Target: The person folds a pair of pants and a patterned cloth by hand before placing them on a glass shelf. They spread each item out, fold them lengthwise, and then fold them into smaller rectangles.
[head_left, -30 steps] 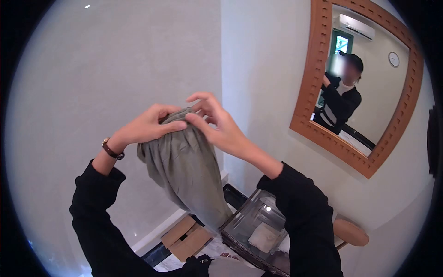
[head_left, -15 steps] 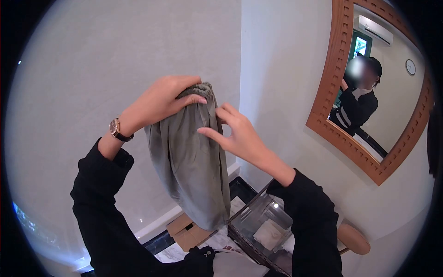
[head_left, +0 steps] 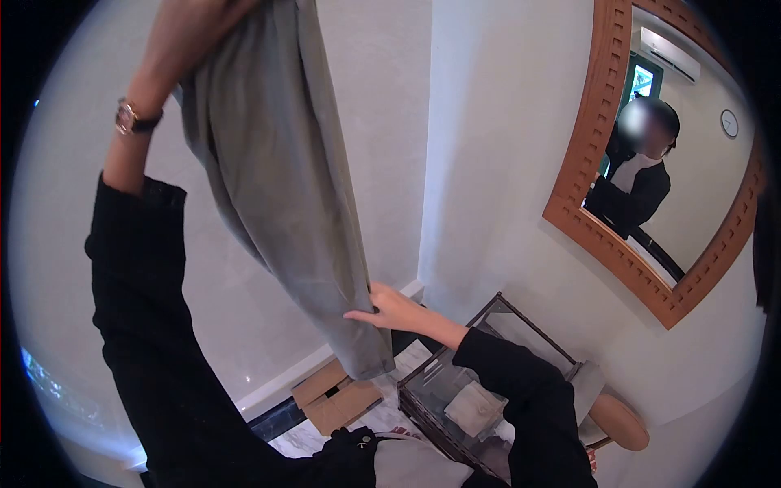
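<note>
A pair of grey-green trousers (head_left: pixel 268 179) hangs folded lengthwise in front of me. My left hand (head_left: pixel 191 37) is raised at the top edge of the view and holds the upper end; its fingertips and the waistband are cut off by the frame. Low down, near the hem, my right hand (head_left: pixel 390 311) grips the right edge of the cloth. Its thumb lies across the front while the other fingers are behind the fabric.
Below stands a glass-topped table (head_left: pixel 427 382) with a dark woven frame and a folded pale cloth (head_left: pixel 474 408) on it. A flattened cardboard box (head_left: pixel 338 398) lies on the floor. On the right wall hangs a wood-framed mirror (head_left: pixel 569 183); a round wooden seat (head_left: pixel 620 423) is beneath it.
My left hand has gone up and left, lifting the trousers' top. My right hand has slid down from near the waistband to near the hem and now grips the edge.
</note>
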`<state>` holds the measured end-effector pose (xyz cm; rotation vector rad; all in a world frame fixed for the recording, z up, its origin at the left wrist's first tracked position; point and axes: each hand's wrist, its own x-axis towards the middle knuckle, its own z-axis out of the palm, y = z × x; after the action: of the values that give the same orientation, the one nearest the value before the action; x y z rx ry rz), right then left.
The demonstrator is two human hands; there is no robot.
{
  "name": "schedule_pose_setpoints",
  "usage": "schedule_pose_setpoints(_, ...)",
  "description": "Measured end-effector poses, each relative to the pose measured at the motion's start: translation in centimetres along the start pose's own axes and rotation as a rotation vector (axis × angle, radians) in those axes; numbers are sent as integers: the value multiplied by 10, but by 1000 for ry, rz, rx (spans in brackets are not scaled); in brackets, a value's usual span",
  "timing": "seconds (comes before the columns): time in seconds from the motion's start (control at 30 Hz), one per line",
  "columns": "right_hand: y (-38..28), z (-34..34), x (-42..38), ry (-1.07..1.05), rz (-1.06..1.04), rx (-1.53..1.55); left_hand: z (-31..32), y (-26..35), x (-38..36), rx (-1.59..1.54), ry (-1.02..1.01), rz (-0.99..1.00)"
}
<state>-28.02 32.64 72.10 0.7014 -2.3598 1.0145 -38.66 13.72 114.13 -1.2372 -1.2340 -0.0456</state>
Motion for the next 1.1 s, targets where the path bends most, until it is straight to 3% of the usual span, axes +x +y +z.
schedule_pose_setpoints(0.03, 8, 8, -8, -35, 29, -1, 6, -17, 6, 23, 203, 106)
schedule_pose_setpoints(0.1, 25, 24, -28, -102, 91, -3, -11, -27, 16, 134, 213, -4)
schedule_pose_setpoints(0.13, 33, 33, -39, -133, 129, -74, -21, -35, 25, 59, 256, 119)
schedule_pose_setpoints(0.17, 41, 41, -51, -162, 168, -146, -25, -36, 29, 108, 251, 15)
schedule_pose_setpoints(0.23, 57, 59, -78, -186, 224, -236, -25, -78, 47, 111, 468, 101)
schedule_pose_setpoints(0.33, 73, 79, -115, -217, 287, -301, -40, -93, 42, 353, 407, 11)
schedule_pose_setpoints(0.43, 84, 79, -147, -345, 366, -384, -48, -141, 37, 596, 340, 48)
schedule_pose_setpoints(0.47, 92, 78, -158, -382, 386, -406, -50, -150, 32, 606, 386, 127)
schedule_pose_setpoints(0.6, 136, 71, -208, -345, 466, -374, -52, -181, 6, 347, 269, -63)
schedule_pose_setpoints(0.7, 140, 36, -224, -77, 424, -207, -45, -221, -36, 395, 142, -178)
schedule_pose_setpoints(0.8, 125, -20, -227, -179, 864, -242, -43, -235, -73, 229, 118, -284)
schedule_pose_setpoints(0.93, 105, -94, -245, 163, 762, -141, -50, -218, -101, 166, 27, -438)
schedule_pose_setpoints(1.03, 98, -145, -270, 133, 667, -347, -44, -223, -124, 130, -6, -542)
schedule_pose_setpoints(1.1, 70, -170, -279, 158, 855, -372, -37, -227, -136, 100, -24, -590)
